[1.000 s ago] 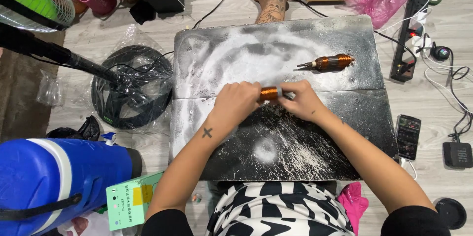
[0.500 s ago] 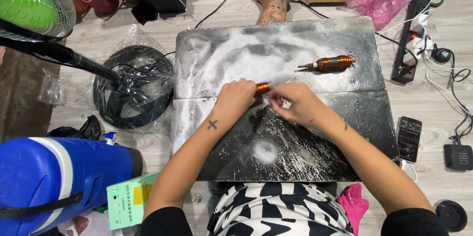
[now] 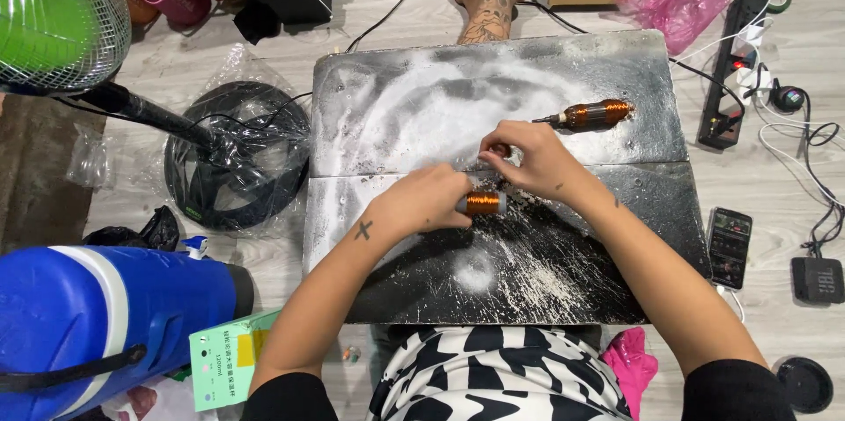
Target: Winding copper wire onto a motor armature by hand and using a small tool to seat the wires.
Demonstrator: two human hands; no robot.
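Shifted now — the left hand (image 3: 422, 203) has slid toward the near half of the board, and the small copper-wound coil on a grey metal shaft (image 3: 481, 203) sits lower than it did half a second back, while the right hand (image 3: 532, 157) has drawn slightly apart from it. That coil is short and cylindrical, glossy orange-brown wire wrapped tight, with a pale metal end showing at its right. It lies on the dark, white-dusted work board (image 3: 414, 113), just below the seam between the two panels. Its left end is buried under the left fingers, so how far the shaft runs there is hidden. The left fingers curl closed around that end, pinning the coil against the board. The right hand hovers just above and right of it, fingertips (image 3: 500, 150) pinched narrowly together on something small and dark — too tiny to make out. Whether those fingertips touch the coil itself is not clear. Farther back on the board, well apart from both hands, lies a second, longer copper-wound armature with a thin steel spindle (image 3: 591, 114), untouched.
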